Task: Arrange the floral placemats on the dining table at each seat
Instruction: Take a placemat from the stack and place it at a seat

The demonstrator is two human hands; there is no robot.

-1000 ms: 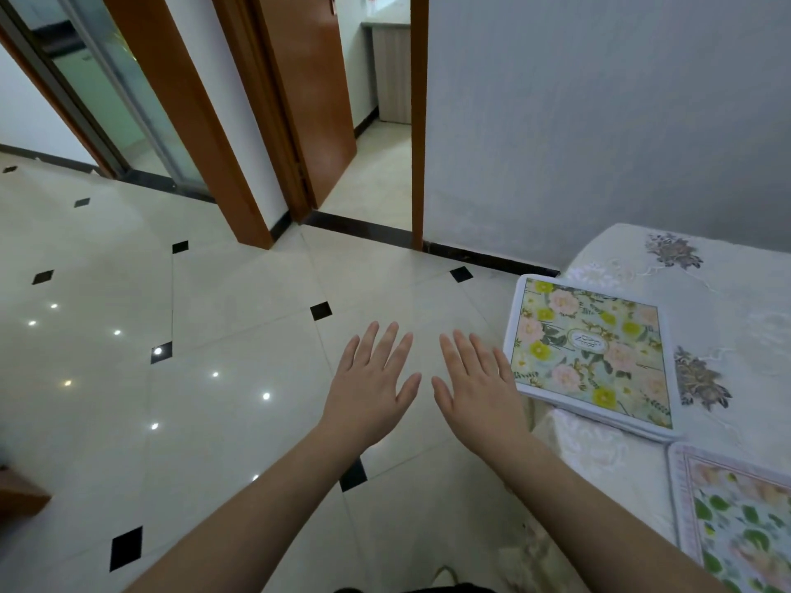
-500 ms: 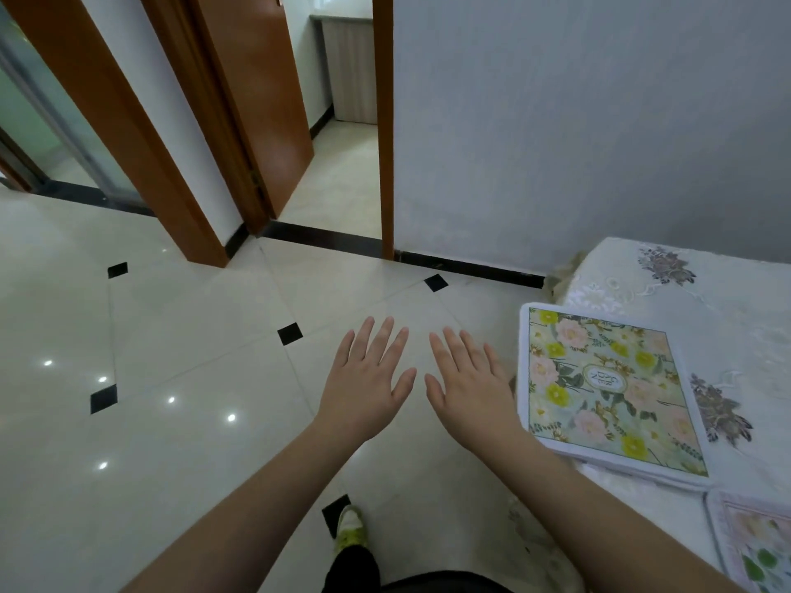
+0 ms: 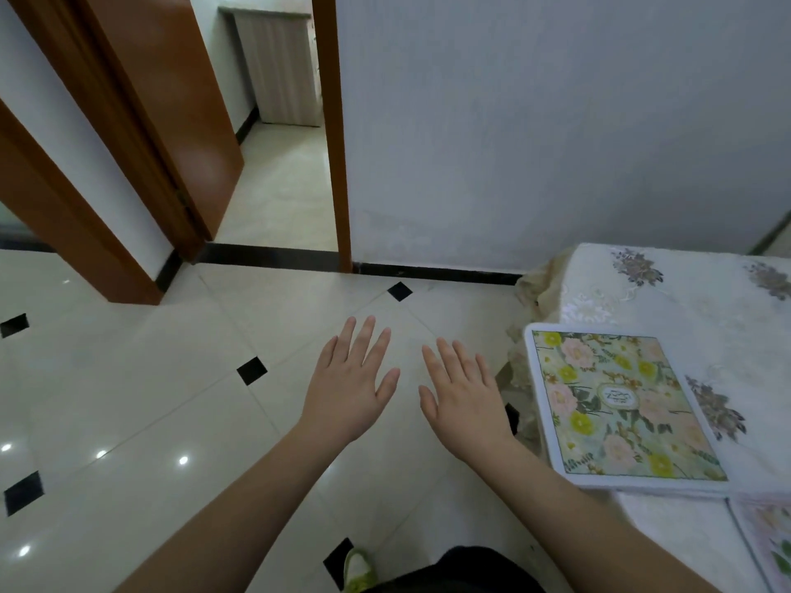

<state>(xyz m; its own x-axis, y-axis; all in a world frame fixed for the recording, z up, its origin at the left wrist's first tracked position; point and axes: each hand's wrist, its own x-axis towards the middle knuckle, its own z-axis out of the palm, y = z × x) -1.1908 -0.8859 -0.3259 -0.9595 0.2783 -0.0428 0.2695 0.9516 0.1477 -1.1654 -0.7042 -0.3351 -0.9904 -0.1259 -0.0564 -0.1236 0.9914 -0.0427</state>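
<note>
While both hands — left [image 3: 349, 389], right [image 3: 464, 402] — hang flat with straight fingers, holding nothing, over open floor [image 3: 150, 400], one placemat [image 3: 616, 404] overhangs the table [image 3: 706, 301] edge.

Oval label on floral placemat [image 3: 613, 396] bears script (too blurred to read)

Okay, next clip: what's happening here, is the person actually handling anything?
Not right now. Both hands, the left hand and right hand, are held out flat and empty over the tiled floor, beside the dining table. One floral placemat lies at the table's near corner, with the edge of a second placemat just showing at the lower right. Neither is being touched.
</note>
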